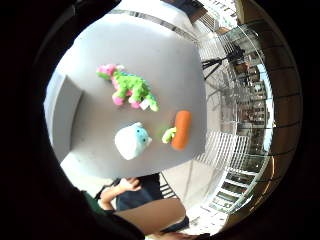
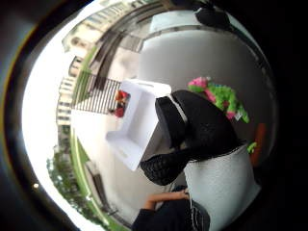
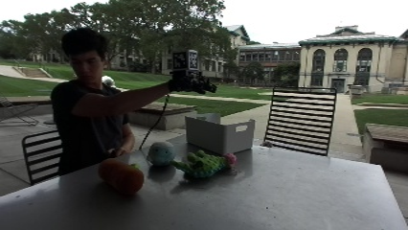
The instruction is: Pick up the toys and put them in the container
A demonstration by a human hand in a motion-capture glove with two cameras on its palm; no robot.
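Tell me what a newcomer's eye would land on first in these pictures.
First, the gloved right hand, raised high above the white container at the table's far edge and holding nothing. Next, three bright toys on the grey table: an orange carrot nearest the camera, a pale round plush behind it, and a green and pink plush animal lying beside that.

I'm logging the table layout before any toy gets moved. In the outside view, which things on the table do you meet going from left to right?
Orange carrot plush → pale blue round plush → green dinosaur plush with pink feet → white container, which stands farther back on the table.
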